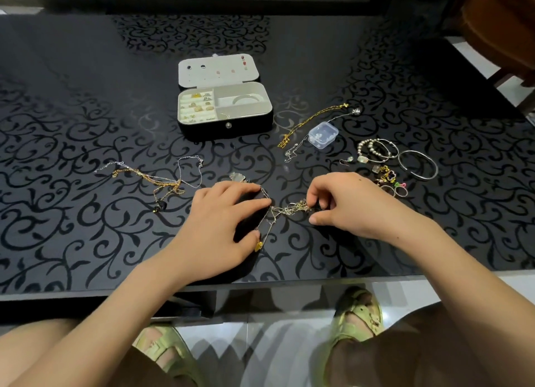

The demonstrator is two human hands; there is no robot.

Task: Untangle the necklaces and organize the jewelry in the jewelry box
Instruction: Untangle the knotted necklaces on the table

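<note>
The tangle of necklaces (291,209) lies on the table (86,102) near its front edge, between the two hands. It is a small knot of thin silver and gold chains. Loose strands run down from it to a gold pendant (258,246), and another runs up past the left fingertips toward a pale clear pendant (237,177).

The left hand (220,227) is spread and arched, with the forefinger tip and thumb pressing strands to the table. The right hand (347,204) is curled, its fingertips pinching the right end of the knot.

Left of the hands lies a second bunch of chains (153,182), gold and silver, with a dark pendant (160,207). Farther back in the middle the jewelry box (225,126) stands open, lid laid flat behind it. It holds rings on the left and a bangle at the upper right.

To the right lie a gold necklace (312,120), a small clear plastic case (322,134), beaded bracelets (376,152), a silver cuff (418,165) and bright charms (388,176).

There is bare table between the box and the hands, and more at the far left. The right edge of the table is close beyond the cuff.
</note>
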